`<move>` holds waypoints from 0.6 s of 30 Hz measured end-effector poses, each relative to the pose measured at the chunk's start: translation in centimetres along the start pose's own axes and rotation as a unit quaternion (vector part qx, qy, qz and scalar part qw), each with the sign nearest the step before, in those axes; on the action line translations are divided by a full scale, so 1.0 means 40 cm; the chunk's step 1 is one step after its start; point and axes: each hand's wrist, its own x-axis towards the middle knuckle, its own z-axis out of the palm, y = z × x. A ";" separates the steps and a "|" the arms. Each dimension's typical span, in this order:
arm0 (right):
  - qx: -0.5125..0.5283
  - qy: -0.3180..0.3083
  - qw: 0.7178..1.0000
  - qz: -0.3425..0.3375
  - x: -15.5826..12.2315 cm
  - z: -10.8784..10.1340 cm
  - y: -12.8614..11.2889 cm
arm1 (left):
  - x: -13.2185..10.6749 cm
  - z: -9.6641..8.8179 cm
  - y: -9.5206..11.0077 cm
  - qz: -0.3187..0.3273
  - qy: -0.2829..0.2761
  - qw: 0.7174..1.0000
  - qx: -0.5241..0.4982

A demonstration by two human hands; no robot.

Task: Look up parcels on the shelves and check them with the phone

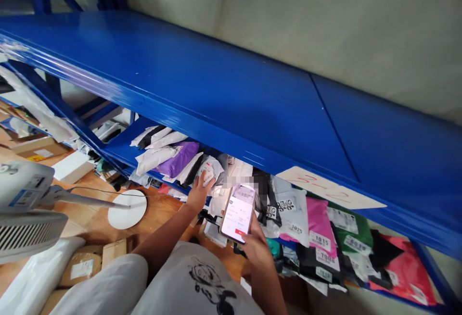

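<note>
My left hand [199, 194] reaches to the shelf below the blue board, its fingers on a light grey mailing bag [212, 167] with a white label. Thumb and fingers sit on either side of that label, and part of the grip is hidden. In my right hand [255, 239] is a smartphone [238, 211], held screen up and lit. Its screen shows a barcode picture above lines of text and a red button. Beside the grey bag, a purple parcel [179, 158] leans among white and black ones. Pale bags behind the phone are partly blurred out.
A blue shelf board [202, 89] with a handwritten sign [325, 187] spans above my hands. Numbered parcels, including a pink bag [319, 223] and a red bag [407, 267], stand to the right. At left are a white fan [31, 209], a round white disc [127, 209] and cartons.
</note>
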 end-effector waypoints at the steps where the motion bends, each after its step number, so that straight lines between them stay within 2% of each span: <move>1: 0.004 -0.005 1.000 -0.001 -0.010 -0.016 -0.006 | -0.001 0.010 0.004 -0.022 -0.007 1.000 -0.002; 4: -0.005 -0.012 1.000 0.005 -0.036 -0.067 -0.024 | 0.010 0.025 0.012 -0.067 0.011 0.998 -0.008; 8: -0.002 -0.005 0.999 0.036 -0.053 -0.128 -0.038 | 0.052 0.035 0.039 -0.117 0.048 0.992 0.001; 11: 0.000 0.009 0.998 0.062 -0.051 -0.154 -0.040 | 0.093 0.044 0.048 -0.149 0.054 0.987 -0.001; 13: -0.006 -0.005 0.998 0.066 -0.046 -0.157 -0.039 | 0.113 0.048 0.042 -0.167 0.053 0.984 -0.007; 15: -0.009 -0.035 0.997 0.070 -0.042 -0.150 -0.036 | 0.119 0.049 0.034 -0.164 0.048 0.985 -0.016; 18: 0.001 -0.050 0.996 0.074 -0.037 -0.131 -0.027 | 0.110 0.040 0.022 -0.095 0.031 0.994 -0.037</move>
